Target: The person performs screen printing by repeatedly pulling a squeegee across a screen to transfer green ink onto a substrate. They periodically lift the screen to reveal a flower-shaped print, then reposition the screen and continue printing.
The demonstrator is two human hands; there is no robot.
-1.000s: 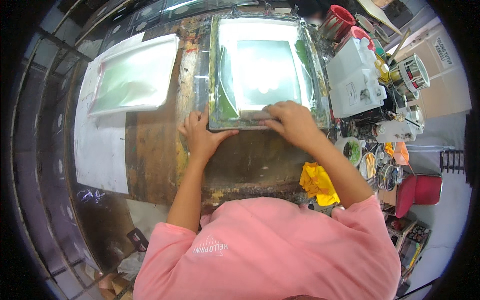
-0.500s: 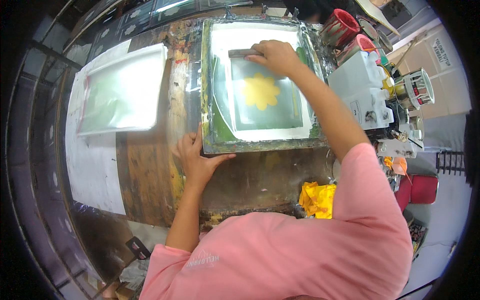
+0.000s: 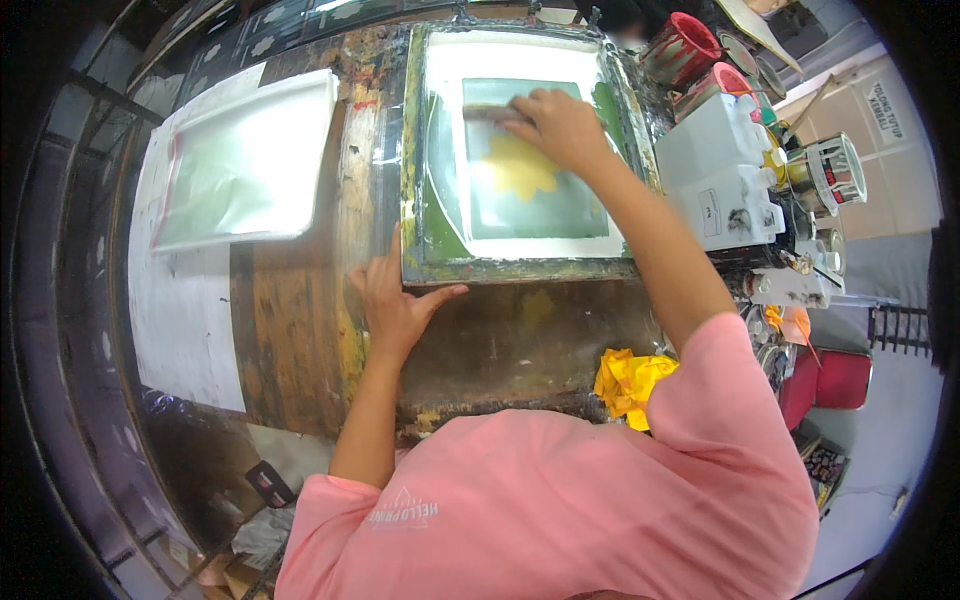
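A screen-printing frame (image 3: 520,271) with paint-stained edges lies flat on the table, its mesh showing a yellow flower shape (image 3: 525,182) inside a grey-green rectangle with a white border. My right hand (image 3: 562,128) is closed around a squeegee (image 3: 484,113), which crosses the mesh just beyond the flower; hand and tool are blurred by motion. At the frame's near left corner rests my left hand (image 3: 388,305). Its thumb stretches along the near edge and its index finger along the left side, with the other fingers partly bent.
Clear plastic sheeting (image 3: 245,165) lies on white paper (image 3: 185,320) at left. Crumpled yellow cloth or plastic (image 3: 632,385) sits at the near right. Beyond the frame's right side crowd a white jerrycan (image 3: 715,175), a red-stained bucket (image 3: 682,48) and paint tins (image 3: 825,175).
My right hand has drawn the squeegee a short way toward me over the mesh, nearer the flower. The left hand keeps its place at the corner. The whole view has shifted slightly.
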